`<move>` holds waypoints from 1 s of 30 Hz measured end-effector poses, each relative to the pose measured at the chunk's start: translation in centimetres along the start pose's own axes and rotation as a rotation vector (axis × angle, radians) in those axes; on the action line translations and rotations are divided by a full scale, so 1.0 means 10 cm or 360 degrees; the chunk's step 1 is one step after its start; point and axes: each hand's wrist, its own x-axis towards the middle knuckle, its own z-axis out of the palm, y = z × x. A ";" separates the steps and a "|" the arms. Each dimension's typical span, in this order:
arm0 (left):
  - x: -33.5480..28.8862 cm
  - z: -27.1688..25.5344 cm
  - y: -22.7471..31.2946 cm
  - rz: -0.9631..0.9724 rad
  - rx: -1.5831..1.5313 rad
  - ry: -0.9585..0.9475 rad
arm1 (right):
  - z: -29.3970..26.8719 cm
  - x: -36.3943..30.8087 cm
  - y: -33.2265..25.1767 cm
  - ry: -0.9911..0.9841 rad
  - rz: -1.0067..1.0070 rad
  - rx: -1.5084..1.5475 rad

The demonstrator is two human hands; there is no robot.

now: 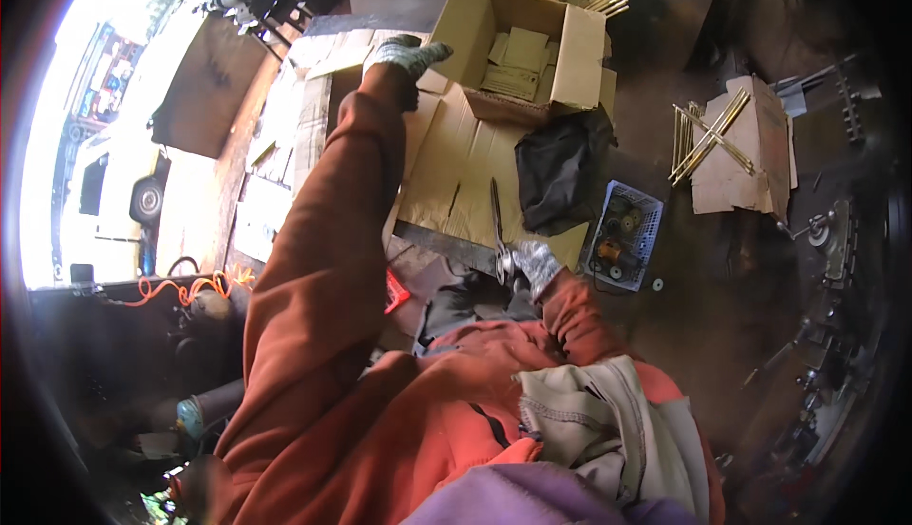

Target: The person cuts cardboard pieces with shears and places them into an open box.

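My left hand (pixel 404 56), in a grey knit glove, reaches out over the work surface beside the left flap of an open cardboard box (pixel 591 59). Its fingers look stretched out, with nothing visible in them. Flat pieces of cardboard (pixel 518 64) lie inside the box. Close to my body, at the table's near edge, my right hand (pixel 535 267) wears a similar glove. It is closed on a long thin metal tool (pixel 498 216) that points away from me; its exact kind is unclear.
Cardboard sheets (pixel 446 178) cover the table, with a black cloth or bag (pixel 567 169) right of them. A blue plastic basket (pixel 638 210) holds small parts. Brass-coloured rods (pixel 717 135) rest crossed on a carton (pixel 746 178) at right. An orange coiled hose (pixel 190 287) lies at left.
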 end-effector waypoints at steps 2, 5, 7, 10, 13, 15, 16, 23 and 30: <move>0.43 -0.02 -0.11 0.0018 -0.0079 -0.0100 | 0.14 -0.07 0.32 -0.0217 -0.0316 0.0680; 0.60 0.39 -0.18 -0.0092 -0.0270 -0.0355 | 0.21 -0.55 -0.03 -0.0244 -0.0338 0.0806; 0.49 0.60 -0.46 -0.0037 -0.0606 -0.0455 | 0.27 -0.68 -0.09 -0.0248 -0.0362 0.1275; -0.20 0.82 -0.69 -0.0117 -0.1250 -0.0572 | 0.18 -0.67 0.06 -0.0381 -0.0497 0.1251; -0.34 0.92 -0.95 -0.0213 -0.1211 -0.0542 | 0.12 -0.82 -0.05 -0.0437 -0.0298 0.1495; -0.38 0.98 -0.96 -0.0246 -0.1148 -0.0430 | 0.02 -0.70 0.05 -0.0551 -0.0036 0.1617; -0.40 0.97 -0.90 -0.0222 -0.1102 -0.0410 | 0.03 -0.67 0.06 -0.0483 -0.0156 0.1323; -0.36 0.96 -0.94 -0.0096 -0.1002 -0.0363 | 0.00 -0.47 -0.17 -0.0378 -0.0094 0.1175; -0.43 0.94 -0.91 -0.0163 -0.0712 -0.0337 | -0.18 -0.02 -0.62 -0.0222 -0.0199 0.1112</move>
